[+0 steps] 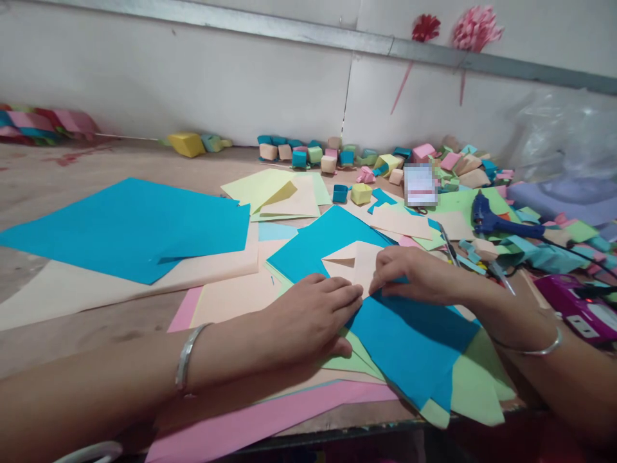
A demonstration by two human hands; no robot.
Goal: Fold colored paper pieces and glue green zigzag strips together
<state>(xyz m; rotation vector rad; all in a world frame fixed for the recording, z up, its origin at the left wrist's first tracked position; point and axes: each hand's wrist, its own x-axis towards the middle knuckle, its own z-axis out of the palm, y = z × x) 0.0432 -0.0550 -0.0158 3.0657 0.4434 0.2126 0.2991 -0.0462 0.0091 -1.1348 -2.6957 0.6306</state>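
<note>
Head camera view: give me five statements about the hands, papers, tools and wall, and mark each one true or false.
1. The left hand and right hand are both at the small folded peach paper. True.
2. The glue gun lies to the left of both hands. False: the blue glue gun lies on the right side of the table.
3. A silver bangle is on the left wrist. True.
4. Both flowers at the wall are yellow. False: one is a red flower, the other a pink flower.
5. The large blue sheet at the left lies partly over a peach sheet. True.
</note>
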